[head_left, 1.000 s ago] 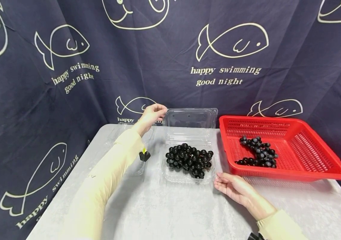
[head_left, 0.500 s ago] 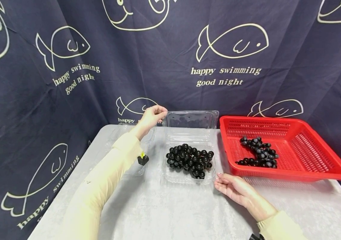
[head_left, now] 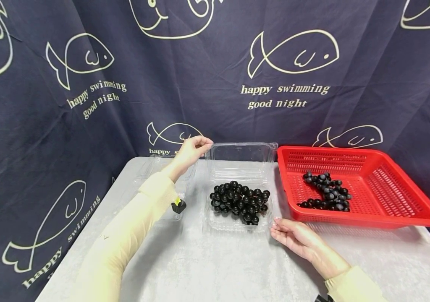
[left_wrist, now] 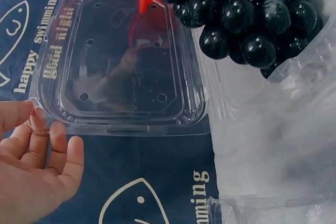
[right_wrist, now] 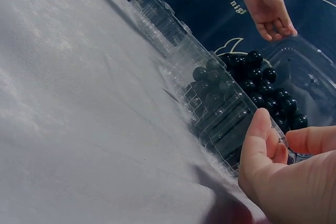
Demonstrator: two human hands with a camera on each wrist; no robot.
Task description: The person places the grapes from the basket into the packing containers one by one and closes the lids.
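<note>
In the head view a clear plastic clamshell box [head_left: 215, 222] stands mid-table, with a bunch of black grapes [head_left: 239, 200] in its base. Its hinged lid [head_left: 242, 154] is raised at the back. My left hand [head_left: 190, 154] pinches the lid's upper left corner between thumb and index finger. The left wrist view shows this hand [left_wrist: 42, 169] at the lid [left_wrist: 121, 61], its other fingers loosely bent. At the front right corner of the base, my right hand [head_left: 296, 238] grips the edge. In the right wrist view, its thumb and index finger straddle the box corner.
To the right stands a red plastic basket [head_left: 373, 219] holding more dark grapes [head_left: 332, 193]. Another clear plastic box [head_left: 177, 216] lies at left, partly hidden behind my left arm. A dark blue curtain [head_left: 215, 84] with fish drawings hangs right behind the table.
The lid's top edge has come down slightly and toward me, with my left hand still on its corner. My right hand stays at the box corner.
</note>
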